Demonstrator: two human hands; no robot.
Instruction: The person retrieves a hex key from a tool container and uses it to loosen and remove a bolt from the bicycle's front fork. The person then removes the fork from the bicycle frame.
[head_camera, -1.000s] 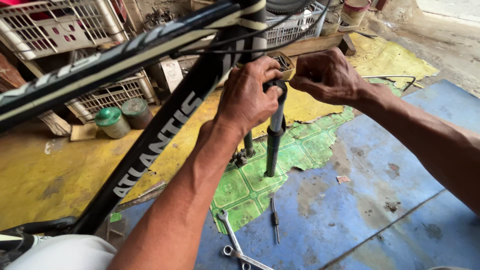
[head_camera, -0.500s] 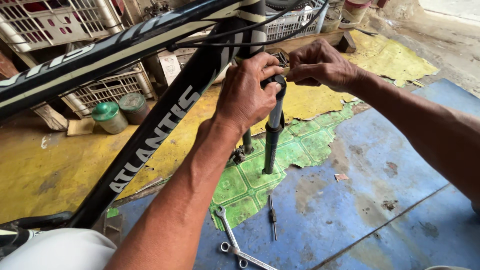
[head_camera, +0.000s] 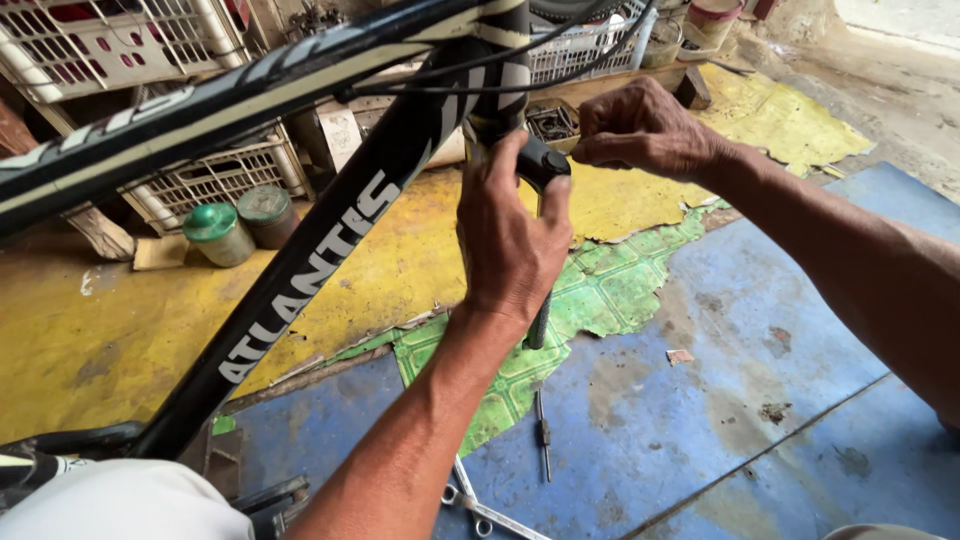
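Note:
A black bicycle frame (head_camera: 330, 240) with white lettering slants across the view. My left hand (head_camera: 510, 235) is wrapped around the black front fork leg (head_camera: 540, 320) just below the head tube. My right hand (head_camera: 645, 130) pinches at the top of the fork crown (head_camera: 545, 160), fingers closed; what is between them is too small to tell. The fork leg's lower end stands on the green patch of floor (head_camera: 600, 290).
A screwdriver (head_camera: 543, 435) and a wrench (head_camera: 480, 510) lie on the blue floor near my forearm. Two green-lidded jars (head_camera: 220, 232) stand by white plastic crates (head_camera: 215, 175) at the left. A small box of metal parts (head_camera: 550, 120) sits behind the fork.
My view has shifted closer and lower. My left hand has slid down the fork leg; my right hand has moved slightly right, still at the fork crown.

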